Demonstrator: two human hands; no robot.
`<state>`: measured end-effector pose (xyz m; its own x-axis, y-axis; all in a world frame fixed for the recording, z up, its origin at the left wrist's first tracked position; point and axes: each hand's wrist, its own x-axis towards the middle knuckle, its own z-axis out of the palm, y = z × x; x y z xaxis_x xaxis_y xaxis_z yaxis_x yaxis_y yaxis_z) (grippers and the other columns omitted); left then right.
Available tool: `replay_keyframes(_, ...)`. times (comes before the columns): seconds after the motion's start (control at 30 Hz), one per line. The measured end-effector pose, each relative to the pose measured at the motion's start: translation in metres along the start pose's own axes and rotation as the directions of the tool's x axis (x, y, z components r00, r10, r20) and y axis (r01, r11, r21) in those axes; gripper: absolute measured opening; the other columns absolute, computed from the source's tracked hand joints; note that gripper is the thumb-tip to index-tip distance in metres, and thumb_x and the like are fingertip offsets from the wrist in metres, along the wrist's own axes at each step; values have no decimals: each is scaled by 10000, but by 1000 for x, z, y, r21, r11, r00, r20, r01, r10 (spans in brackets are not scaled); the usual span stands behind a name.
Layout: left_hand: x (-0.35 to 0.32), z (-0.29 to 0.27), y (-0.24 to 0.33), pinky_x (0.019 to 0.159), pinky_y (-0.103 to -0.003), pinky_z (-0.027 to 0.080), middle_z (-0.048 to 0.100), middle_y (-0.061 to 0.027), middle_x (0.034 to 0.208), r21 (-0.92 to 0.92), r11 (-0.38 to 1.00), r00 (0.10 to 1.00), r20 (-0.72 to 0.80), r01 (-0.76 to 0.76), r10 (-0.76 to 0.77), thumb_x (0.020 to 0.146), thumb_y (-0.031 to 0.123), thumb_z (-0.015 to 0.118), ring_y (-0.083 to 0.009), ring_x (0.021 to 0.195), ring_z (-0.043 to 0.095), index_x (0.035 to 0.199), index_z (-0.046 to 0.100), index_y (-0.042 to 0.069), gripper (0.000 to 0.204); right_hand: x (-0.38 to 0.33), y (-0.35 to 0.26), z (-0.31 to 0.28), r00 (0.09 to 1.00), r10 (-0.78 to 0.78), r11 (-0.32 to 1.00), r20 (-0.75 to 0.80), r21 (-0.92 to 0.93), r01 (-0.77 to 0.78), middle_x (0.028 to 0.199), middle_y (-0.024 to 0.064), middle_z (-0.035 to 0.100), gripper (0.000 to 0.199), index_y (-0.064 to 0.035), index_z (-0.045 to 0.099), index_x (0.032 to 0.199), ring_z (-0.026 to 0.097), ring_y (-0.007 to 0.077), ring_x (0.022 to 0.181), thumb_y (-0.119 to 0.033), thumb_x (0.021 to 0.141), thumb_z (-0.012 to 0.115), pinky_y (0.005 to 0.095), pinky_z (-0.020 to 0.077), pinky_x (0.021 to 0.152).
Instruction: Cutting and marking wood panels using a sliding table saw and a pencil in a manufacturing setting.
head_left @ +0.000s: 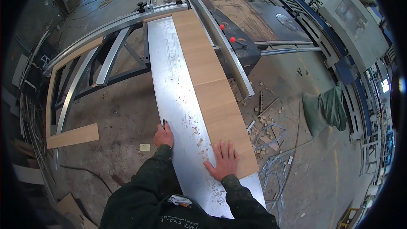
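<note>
A long silver sliding table (pixel 176 80) of a panel saw runs away from me. Along its right side lie light-brown wood-grain boards (pixel 222 112), with a crosswise seam about halfway along. My right hand (pixel 224 161) rests flat near the boards' closest end, fingers spread, the thumb reaching over the metal. At the table's left edge my left hand (pixel 164 135) is closed in a fist. A small dark stick-like piece (pixel 163 124) pokes up from it; what it belongs to is hidden. Sawdust and chips (pixel 195 129) are scattered over the metal.
A metal fence bar (pixel 224 46) stands right of the boards, beside a dark unit with red knobs (pixel 232 40). Left is an outrigger frame (pixel 95 68) carrying a wood strip (pixel 74 135). Offcuts and tangled strips (pixel 273 144) litter the floor near a green sack (pixel 324 110).
</note>
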<state>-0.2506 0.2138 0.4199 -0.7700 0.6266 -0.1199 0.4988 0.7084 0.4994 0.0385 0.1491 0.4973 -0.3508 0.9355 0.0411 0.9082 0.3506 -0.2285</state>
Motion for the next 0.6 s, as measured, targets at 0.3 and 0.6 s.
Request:
replay_keyframes(0.3, -22, 2, -16, 814, -599, 514, 734, -257, 950, -5, 1000, 999, 48, 11, -11, 1038, 561, 411, -493, 906, 692, 1099, 615, 87, 520, 0, -4, 16, 1000, 8, 1000, -5, -10, -8, 1643, 88, 361, 813, -204, 463, 1540, 255, 402, 1531, -622, 869, 650, 606, 224, 1174)
replay_keyframes(0.6, -10, 47, -49, 820, -599, 514, 733, -259, 956, -64, 998, 998, 66, 28, -23, 1036, 568, 407, -500, 918, 687, 1126, 611, 106, 512, 13, -2, 77, 1000, 1, 999, -9, -41, -1, 1649, 91, 354, 833, -192, 447, 1553, 240, 404, 1537, -624, 869, 648, 602, 217, 1180)
